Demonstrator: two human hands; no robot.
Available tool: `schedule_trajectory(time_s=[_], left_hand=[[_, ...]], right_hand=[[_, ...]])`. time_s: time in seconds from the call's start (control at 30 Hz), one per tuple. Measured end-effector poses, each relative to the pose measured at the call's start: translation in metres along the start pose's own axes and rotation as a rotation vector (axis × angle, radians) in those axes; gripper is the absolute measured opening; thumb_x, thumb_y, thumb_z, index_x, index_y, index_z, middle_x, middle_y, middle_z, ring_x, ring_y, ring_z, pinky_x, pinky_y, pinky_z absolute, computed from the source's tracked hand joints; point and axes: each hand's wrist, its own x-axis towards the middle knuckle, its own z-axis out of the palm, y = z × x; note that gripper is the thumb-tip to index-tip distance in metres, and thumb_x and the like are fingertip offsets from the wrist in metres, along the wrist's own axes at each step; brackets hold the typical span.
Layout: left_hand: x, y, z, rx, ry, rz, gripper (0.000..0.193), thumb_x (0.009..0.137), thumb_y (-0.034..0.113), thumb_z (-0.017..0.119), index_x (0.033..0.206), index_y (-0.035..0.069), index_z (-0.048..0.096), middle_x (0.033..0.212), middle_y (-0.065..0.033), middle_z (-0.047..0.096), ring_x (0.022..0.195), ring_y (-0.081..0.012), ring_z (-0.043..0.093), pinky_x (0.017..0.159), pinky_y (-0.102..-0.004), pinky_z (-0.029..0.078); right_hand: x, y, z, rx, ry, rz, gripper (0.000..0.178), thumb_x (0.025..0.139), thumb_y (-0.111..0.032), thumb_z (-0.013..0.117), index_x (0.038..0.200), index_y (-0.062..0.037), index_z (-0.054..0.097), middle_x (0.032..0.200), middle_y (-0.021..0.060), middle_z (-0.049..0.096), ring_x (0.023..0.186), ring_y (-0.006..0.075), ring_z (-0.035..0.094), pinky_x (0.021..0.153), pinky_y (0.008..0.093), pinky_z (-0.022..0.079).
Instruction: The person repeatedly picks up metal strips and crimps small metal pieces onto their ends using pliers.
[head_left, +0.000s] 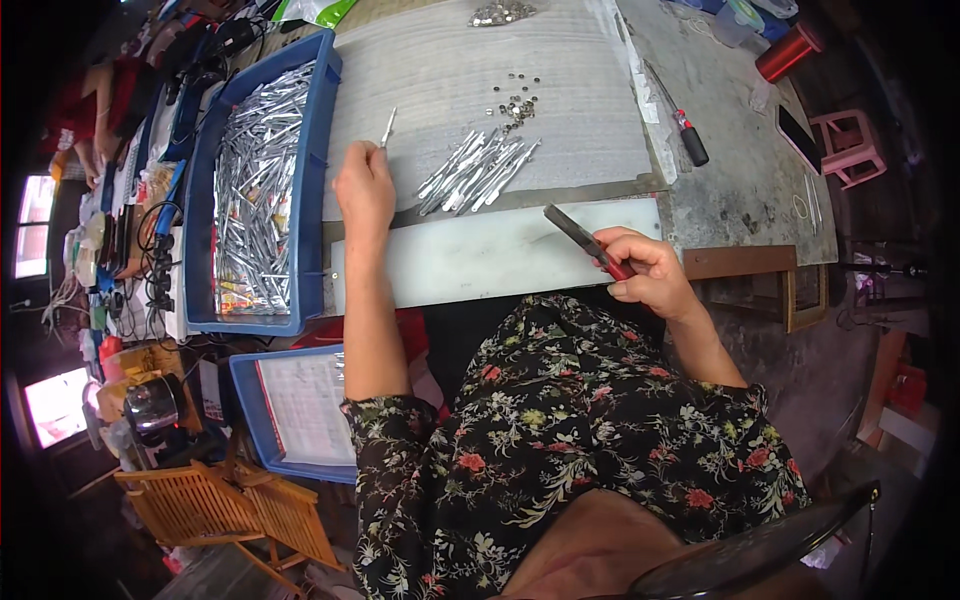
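My left hand (365, 190) is closed on a slim silver metal piece (389, 128), whose tip points up and away from me over the grey table cover (420, 80). In my right hand (645, 272) is a red-handled tool with a long, dark, flat head (572, 228), tilted over a white board (470, 258). Its exact kind is partly hidden by my fingers. Between and beyond my hands lies a loose pile of slim silver metal pieces (478, 172). Small round metal parts (518, 108) are scattered just past that pile.
A blue crate (318, 190) full of similar metal pieces stands left of my left arm; another blue crate (262, 420) is lower. Rightward lie a screwdriver (690, 138) and a phone (799, 138). A bag of small metal parts (502, 12) lies at the far edge.
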Motion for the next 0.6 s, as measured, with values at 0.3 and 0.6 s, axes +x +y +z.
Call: schedule_trajectory(time_s=[0.3, 0.6], left_hand=[[-0.068, 0.035, 0.014, -0.898, -0.228, 0.001, 0.025, 0.088, 0.012, 0.047, 0.105, -0.005, 0.053, 0.063, 0.0039, 0.042, 0.053, -0.0039, 0.036, 0.048, -0.0176, 0.03], [-0.107, 0.07, 0.014, -1.092, -0.376, -0.09, 0.026, 0.086, 0.008, 0.049, 0.109, -0.004, 0.052, 0.071, -0.0026, 0.053, 0.052, -0.0046, 0.041, 0.046, -0.0161, 0.032]], right_hand=[[0.004, -0.006, 0.004, -0.224, -0.02, -0.157, 0.022, 0.057, -0.001, 0.062, 0.078, -0.0009, 0.054, 0.105, 0.0084, 0.05, 0.078, 0.009, 0.045, 0.068, 0.0219, 0.037], [0.004, -0.016, 0.012, -0.341, 0.005, -0.2, 0.022, 0.057, -0.003, 0.063, 0.076, -0.0009, 0.054, 0.103, 0.0119, 0.051, 0.088, 0.0168, 0.05, 0.076, 0.0271, 0.039]])
